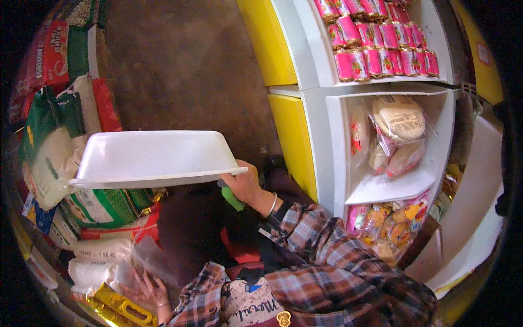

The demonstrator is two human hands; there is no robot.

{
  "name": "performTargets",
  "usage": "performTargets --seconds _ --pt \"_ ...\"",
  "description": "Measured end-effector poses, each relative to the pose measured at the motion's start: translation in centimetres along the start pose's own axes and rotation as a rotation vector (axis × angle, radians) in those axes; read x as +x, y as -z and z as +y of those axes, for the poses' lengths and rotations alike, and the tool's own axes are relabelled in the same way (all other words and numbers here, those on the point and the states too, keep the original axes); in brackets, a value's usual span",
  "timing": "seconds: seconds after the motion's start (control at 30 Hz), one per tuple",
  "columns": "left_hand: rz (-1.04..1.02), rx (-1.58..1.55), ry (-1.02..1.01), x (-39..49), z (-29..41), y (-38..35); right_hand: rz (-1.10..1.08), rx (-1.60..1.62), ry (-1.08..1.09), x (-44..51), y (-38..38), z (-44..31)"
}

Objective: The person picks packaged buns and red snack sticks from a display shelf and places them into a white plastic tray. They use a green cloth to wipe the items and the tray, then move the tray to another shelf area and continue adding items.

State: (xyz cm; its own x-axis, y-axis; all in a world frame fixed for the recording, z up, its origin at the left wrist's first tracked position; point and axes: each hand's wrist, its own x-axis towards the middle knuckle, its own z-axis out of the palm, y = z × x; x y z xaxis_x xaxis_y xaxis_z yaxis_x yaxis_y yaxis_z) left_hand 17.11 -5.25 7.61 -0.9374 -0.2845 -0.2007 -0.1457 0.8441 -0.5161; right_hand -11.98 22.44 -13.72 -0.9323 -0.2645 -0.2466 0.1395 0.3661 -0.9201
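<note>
My right hand [244,184] is closed on the rim of a white plastic tub [157,157], held tipped on its side in front of me. A green object [233,198], partly hidden, shows just under that hand. At the lower left my left hand [147,288] has its fingers spread, beside a clear plastic bag [153,257] and packed white bags [98,269]. Whether it touches them is hard to tell. A shiny gold package [118,306] with a handle opening lies just below it.
On the right stand white and yellow bins holding pink wrapped rolls [386,61], bagged round flatbreads [398,118] and packaged snacks [388,229]. Green and white sacks [92,206] and a red package [55,53] line the left. Brown floor [184,73] shows ahead.
</note>
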Motion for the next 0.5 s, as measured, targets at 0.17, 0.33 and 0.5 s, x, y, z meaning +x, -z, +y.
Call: performTargets --seconds 0.17,0.33,0.5 --pt "-0.144 -0.123 0.136 -1.7 -0.7 -1.1 -0.086 0.102 -0.287 -4.0 -0.9 2.6" --pt "-0.276 -0.208 0.216 -2.7 -1.1 -2.7 -0.068 0.059 -0.583 -8.6 1.4 0.2" --pt "-0.421 -0.272 0.246 -1.5 -0.5 -0.8 -0.022 0.023 -0.512 -11.9 5.9 -6.7"
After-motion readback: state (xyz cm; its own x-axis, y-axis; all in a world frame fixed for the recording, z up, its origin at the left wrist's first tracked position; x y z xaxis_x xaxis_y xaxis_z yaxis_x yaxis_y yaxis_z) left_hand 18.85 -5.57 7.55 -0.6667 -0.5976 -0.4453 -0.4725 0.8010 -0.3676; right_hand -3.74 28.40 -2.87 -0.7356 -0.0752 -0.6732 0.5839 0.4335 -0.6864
